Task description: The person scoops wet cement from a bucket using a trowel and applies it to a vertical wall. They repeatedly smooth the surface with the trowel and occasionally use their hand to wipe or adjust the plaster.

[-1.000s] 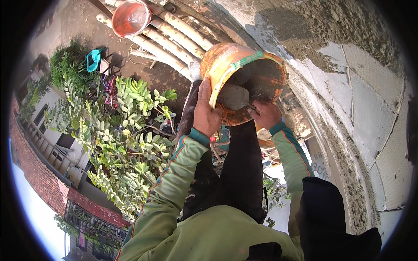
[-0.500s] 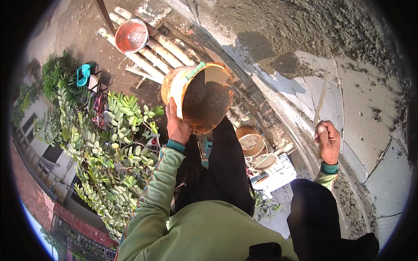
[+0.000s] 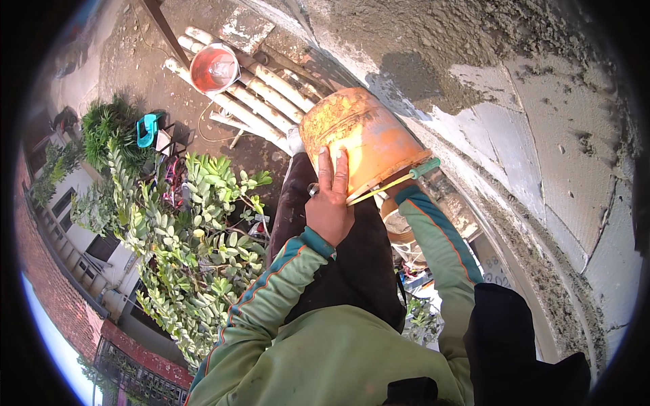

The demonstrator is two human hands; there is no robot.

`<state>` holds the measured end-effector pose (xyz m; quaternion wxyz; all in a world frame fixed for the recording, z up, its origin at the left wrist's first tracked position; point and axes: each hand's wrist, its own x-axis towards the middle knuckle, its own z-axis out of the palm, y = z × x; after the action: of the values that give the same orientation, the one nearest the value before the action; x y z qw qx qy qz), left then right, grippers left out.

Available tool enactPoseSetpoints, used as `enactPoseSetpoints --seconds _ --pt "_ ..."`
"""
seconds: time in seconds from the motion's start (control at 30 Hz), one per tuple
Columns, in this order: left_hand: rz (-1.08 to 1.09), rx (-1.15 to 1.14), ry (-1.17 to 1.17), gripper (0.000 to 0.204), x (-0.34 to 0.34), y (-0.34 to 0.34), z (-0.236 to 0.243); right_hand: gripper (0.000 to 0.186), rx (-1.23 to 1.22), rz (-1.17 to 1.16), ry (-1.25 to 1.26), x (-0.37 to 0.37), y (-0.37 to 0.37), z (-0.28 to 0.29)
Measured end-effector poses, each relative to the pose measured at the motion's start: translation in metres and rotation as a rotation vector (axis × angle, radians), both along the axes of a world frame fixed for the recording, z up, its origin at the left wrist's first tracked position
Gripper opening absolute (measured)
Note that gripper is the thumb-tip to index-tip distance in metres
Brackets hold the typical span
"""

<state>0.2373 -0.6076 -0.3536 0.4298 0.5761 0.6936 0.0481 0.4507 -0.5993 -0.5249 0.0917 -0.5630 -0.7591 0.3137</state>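
Note:
An orange, mortar-smeared bucket (image 3: 369, 139) is tipped over in front of me, its crusted base toward the upper left and its mouth turned away to the lower right. My left hand (image 3: 330, 203) lies against its near side, two fingers stretched up the wall and the others bent near the rim. A wire handle with a green grip (image 3: 426, 168) hangs along that rim. Under it my right forearm (image 3: 433, 223) reaches toward the bucket's mouth. Only a little of my right hand (image 3: 401, 188) shows; its fingers and anything in them are hidden.
Rough grey mortar (image 3: 433, 34) coats part of the pale block wall (image 3: 562, 155) at right. A red-orange bucket (image 3: 214, 69) stands on bamboo poles (image 3: 261, 101) at upper left. A leafy shrub (image 3: 196, 237) fills the left. Another bucket (image 3: 398, 227) sits partly hidden below.
The bucket has turned from mouth toward me to base-up and shifted right. My left hand moved right with it. My right hand, earlier a fist by the wall around something thin, moved behind the bucket.

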Motion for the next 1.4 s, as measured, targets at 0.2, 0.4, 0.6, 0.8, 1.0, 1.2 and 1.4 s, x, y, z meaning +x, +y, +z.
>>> enactPoseSetpoints --seconds 0.2,0.4,0.6,0.8,1.0,1.2,1.4 --pt "0.101 0.106 -0.049 0.098 -0.031 0.01 -0.097 0.035 -0.364 0.031 -0.135 0.004 -0.034 -0.034" --pt "0.325 0.007 -0.286 0.088 -0.072 0.001 -0.219 0.03 -0.497 -0.099 0.095 0.037 -0.071 -0.067" --pt "0.491 -0.032 -0.163 0.087 -0.129 -0.02 -0.265 0.02 -1.261 -0.624 0.336 0.133 -0.049 -0.118" --pt "0.677 0.076 -0.325 0.085 -0.165 -0.032 -0.2 0.02 -0.628 -0.852 0.161 0.2 0.009 0.04" --pt "0.863 0.072 -0.537 0.085 -0.144 -0.037 -0.097 0.027 -0.428 -0.361 0.027 0.128 -0.033 0.148" --pt "0.798 0.068 -0.791 0.089 -0.116 -0.036 -0.016 0.034 -0.538 -0.146 -0.28 -0.029 0.015 0.165" --pt "0.789 -0.128 -0.955 0.088 -0.089 -0.012 0.048 0.024 -0.238 -0.03 -0.323 -0.063 0.037 0.159"
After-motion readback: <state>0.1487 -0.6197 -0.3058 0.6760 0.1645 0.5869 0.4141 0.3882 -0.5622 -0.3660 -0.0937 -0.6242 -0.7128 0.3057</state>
